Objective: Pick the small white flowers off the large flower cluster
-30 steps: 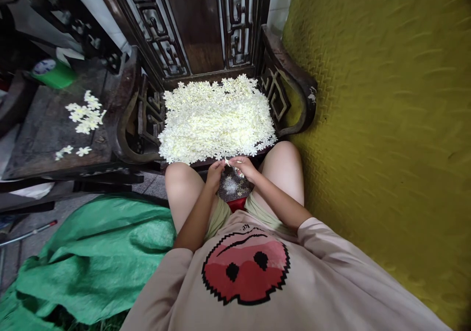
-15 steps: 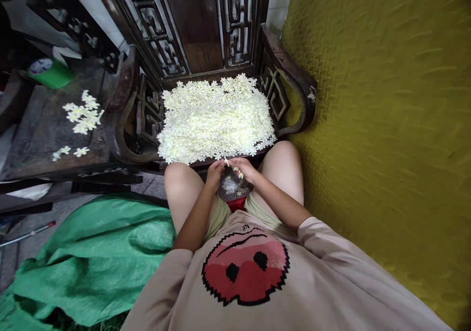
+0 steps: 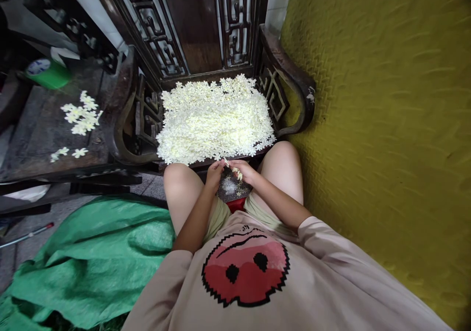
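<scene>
My left hand (image 3: 214,175) and my right hand (image 3: 246,171) meet fingertip to fingertip above the gap between my knees, just in front of the chair seat. A small white flower (image 3: 226,163) shows between the fingertips. My right hand is closed on white flowers, and a few more (image 3: 238,174) hang out below its fingers. The fingers of my left hand are pinched together; what they grip is too small to make out. Right beyond the hands, a thick heap of white flowers (image 3: 215,120) covers the seat of the dark carved wooden chair (image 3: 121,140).
On a dark wooden surface (image 3: 40,125) to the left lie loose flowers (image 3: 83,115) and a green roll (image 3: 49,73). A green sheet (image 3: 99,252) spreads over the floor at left. A yellow textured surface (image 3: 386,125) rises on the right. White bits (image 3: 231,186) lie below my hands.
The flowers hanging from my right hand have shifted slightly up and to the left. Both hands stay in nearly the same place, still together.
</scene>
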### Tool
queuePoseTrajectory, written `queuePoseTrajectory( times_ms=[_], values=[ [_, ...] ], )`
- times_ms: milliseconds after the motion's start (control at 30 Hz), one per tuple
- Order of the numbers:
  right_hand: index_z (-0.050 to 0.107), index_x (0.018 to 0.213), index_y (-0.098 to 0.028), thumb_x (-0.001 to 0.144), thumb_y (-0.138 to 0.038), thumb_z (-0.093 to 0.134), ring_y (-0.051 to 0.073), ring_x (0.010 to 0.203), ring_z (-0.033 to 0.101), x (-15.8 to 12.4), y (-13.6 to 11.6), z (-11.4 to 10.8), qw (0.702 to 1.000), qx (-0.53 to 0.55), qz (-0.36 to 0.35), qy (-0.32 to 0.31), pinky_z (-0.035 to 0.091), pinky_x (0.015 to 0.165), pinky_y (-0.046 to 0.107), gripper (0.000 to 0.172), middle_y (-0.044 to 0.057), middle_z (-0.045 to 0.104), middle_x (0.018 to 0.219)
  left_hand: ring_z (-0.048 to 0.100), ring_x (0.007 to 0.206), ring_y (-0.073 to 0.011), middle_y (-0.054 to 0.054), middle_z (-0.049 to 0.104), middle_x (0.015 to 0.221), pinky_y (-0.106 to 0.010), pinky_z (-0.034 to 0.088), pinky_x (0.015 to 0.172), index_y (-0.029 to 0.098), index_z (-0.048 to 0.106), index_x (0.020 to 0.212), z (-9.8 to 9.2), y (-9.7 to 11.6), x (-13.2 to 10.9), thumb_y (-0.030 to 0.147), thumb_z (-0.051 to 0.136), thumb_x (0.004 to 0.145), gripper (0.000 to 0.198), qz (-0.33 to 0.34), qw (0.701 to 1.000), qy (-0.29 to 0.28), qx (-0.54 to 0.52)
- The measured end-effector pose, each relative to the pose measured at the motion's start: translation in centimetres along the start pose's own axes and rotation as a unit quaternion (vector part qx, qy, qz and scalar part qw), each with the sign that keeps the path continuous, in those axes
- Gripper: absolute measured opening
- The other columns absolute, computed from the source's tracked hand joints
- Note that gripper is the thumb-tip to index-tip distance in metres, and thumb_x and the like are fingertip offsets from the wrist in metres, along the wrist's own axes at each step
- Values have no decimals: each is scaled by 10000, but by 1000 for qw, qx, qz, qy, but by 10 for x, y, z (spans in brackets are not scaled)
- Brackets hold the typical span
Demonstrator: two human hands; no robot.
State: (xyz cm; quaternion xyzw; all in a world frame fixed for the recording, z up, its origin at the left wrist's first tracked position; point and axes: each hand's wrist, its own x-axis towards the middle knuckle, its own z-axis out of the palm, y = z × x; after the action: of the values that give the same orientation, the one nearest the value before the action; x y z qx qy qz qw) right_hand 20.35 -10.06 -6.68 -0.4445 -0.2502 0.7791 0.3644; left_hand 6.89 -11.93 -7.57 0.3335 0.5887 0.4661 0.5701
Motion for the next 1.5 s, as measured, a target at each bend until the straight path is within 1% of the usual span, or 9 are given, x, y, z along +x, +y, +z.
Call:
queuePoseTrajectory(
  times_ms=[200, 433, 600, 700, 800, 1033, 1167, 1300, 1500],
  values=[
    [664, 711, -109, 580, -324, 792, 33, 430, 377, 1, 1, -1, 1000, 0, -7, 13, 214, 354, 190, 283, -18, 548, 590, 406, 567, -89, 12, 505, 584, -237, 315, 584, 156, 639, 668, 1, 3, -1, 582, 665, 643, 428, 1, 1000, 4, -1],
    [655, 702, -109, 574, -317, 791, 32, 427, 381, 0, -1, 1, 1000, 6, 4, 15, 216, 362, 193, 280, -24, 541, 587, 393, 548, -87, 22, 488, 558, -239, 307, 569, 154, 645, 680, 1, 1, 1, 599, 683, 607, 453, -9, 1000, 10, -11],
    [653, 685, -113, 546, -338, 798, 32, 425, 377, -1, -2, 2, 1000, 6, -1, 12, 224, 364, 197, 302, -31, 529, 582, 415, 568, -88, 21, 511, 575, -234, 331, 587, 161, 640, 672, 2, 3, -1, 548, 713, 602, 400, 3, 1000, -1, -26],
    [662, 693, -108, 522, -342, 803, 39, 442, 386, -1, -2, 3, 1000, 0, -9, 21, 222, 361, 199, 322, -24, 537, 590, 436, 582, -88, 20, 534, 598, -231, 341, 591, 167, 639, 687, 3, 5, -2, 499, 750, 571, 369, 4, 999, -2, -41],
    [662, 682, -109, 504, -347, 806, 46, 459, 392, -1, -2, 3, 999, -3, -18, 32, 228, 362, 199, 330, -22, 534, 586, 444, 580, -86, 18, 543, 609, -226, 330, 574, 169, 647, 717, 3, 5, -1, 478, 758, 561, 364, -11, 998, 6, -57],
    [646, 665, -119, 528, -347, 799, 56, 490, 408, -3, -3, 4, 999, -13, -21, 38, 240, 380, 196, 307, -13, 545, 596, 431, 531, -75, 27, 511, 564, -218, 295, 520, 161, 652, 730, 1, 0, 3, 437, 791, 523, 373, -81, 990, 5, -117],
    [650, 673, -120, 532, -353, 800, 56, 482, 400, -3, -2, 4, 999, -21, -19, 41, 236, 380, 198, 312, -11, 550, 593, 428, 529, -72, 27, 523, 563, -217, 299, 514, 158, 668, 729, 1, 1, 2, 444, 803, 498, 392, -75, 990, 14, -115],
    [661, 678, -117, 535, -355, 796, 58, 486, 400, -2, -2, 4, 998, -32, -20, 50, 245, 386, 203, 308, 1, 579, 617, 432, 542, -71, 24, 549, 580, -217, 308, 522, 155, 677, 723, 2, 3, 1, 457, 813, 466, 420, -61, 993, 13, -96],
    [668, 690, -121, 545, -357, 797, 55, 470, 400, -2, -2, 4, 998, -33, -19, 54, 250, 378, 198, 305, 1, 581, 614, 428, 543, -72, 24, 535, 572, -216, 304, 523, 159, 668, 719, 2, 3, 2, 460, 803, 474, 410, -73, 992, 19, -98]
  ],
)
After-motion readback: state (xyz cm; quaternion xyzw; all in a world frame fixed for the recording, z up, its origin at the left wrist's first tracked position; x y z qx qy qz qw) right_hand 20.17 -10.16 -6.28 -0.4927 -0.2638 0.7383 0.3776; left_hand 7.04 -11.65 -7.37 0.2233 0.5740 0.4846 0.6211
